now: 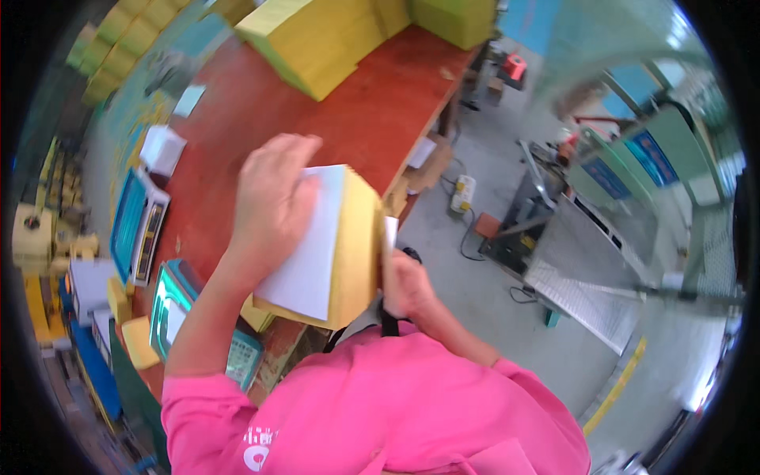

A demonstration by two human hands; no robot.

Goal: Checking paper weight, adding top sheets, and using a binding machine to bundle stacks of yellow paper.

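Note:
In front of me at the table's near edge is a thick stack of yellow paper (356, 245), with a white sheet (305, 261) on its top. My left hand (277, 198) is cupped at the far left corner of the stack, its thumb over the white sheet and its fingers reaching past the far edge. On the stack's right side, my right hand (408, 285) has its fingers bent round a thin flat pale piece (390, 237), held upright against the yellow edges. What this piece is cannot be made out, and some of the right fingers are hidden.
Large yellow paper stacks (324, 39) stand at the far side of the red table (261, 103). A teal scale (170, 305) lies by my left forearm, with a teal-and-white device (138, 226) beyond it. Right of the table are a power strip (463, 194) with cable and a metal machine (578, 261).

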